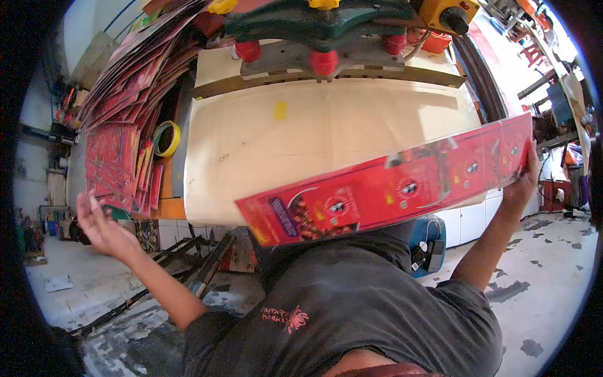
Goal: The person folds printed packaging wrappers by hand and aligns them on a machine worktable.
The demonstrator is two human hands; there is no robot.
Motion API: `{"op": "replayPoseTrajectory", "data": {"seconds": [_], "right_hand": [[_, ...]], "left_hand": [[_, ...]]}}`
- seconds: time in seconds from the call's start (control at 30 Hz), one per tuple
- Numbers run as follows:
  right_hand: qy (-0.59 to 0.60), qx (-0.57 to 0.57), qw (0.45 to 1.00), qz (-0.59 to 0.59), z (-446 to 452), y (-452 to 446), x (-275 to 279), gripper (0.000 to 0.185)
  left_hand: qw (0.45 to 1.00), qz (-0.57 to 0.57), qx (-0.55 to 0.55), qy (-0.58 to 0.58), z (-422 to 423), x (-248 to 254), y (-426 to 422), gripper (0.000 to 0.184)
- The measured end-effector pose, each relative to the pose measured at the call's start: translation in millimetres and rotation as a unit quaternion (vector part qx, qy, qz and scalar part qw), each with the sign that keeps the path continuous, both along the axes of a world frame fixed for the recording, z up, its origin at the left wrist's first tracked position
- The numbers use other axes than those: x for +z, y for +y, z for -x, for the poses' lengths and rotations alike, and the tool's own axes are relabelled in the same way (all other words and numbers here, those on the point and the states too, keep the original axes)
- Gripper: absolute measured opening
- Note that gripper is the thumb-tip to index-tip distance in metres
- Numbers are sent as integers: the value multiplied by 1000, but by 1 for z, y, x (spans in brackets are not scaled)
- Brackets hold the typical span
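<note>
A long red printed sheet slants across the front of the pale work surface, its right end higher than its left. My right hand grips the sheet at its right end, with the fingers partly hidden by it. At the left, my left hand is off the sheet, fingers apart and holding nothing. It is just below a stack of red printed sheets. A yellow roll of tape lies between that stack and the work surface.
Beyond the surface stands a dark green machine with red fittings and a metal bar in front. A yellow control box with a black knob sits at the upper right. A blue container is below the sheet.
</note>
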State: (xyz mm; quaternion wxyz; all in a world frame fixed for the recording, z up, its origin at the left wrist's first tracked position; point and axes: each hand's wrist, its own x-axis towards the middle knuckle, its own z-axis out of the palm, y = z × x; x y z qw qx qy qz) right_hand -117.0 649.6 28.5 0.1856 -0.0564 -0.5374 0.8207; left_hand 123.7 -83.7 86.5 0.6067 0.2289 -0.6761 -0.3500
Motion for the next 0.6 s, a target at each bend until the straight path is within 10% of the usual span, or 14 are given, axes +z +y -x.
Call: {"op": "replayPoseTrajectory", "data": {"seconds": [0.03,0.1,0.13,0.37,0.43,0.6], "right_hand": [[1,-2,1000,0,-1,-9,-5,39],[123,-104,890,-426,-1,-32,-21,38],[41,22,998,-49,3,-47,-7,38],[90,132,986,-43,-14,-136,17,29],[91,212,972,-41,-18,-148,23,22],[73,189,979,-27,-26,-160,22,31]], "left_hand": [[996,-26,-68,-55,9,-1,21,40],[962,-34,-224,-150,32,-7,74,33],[932,-14,-308,-190,44,-12,102,31],[683,15,-608,-405,81,-18,222,39],[576,-171,-662,-447,83,-19,238,36],[600,-110,-628,-484,84,-28,241,25]]}}
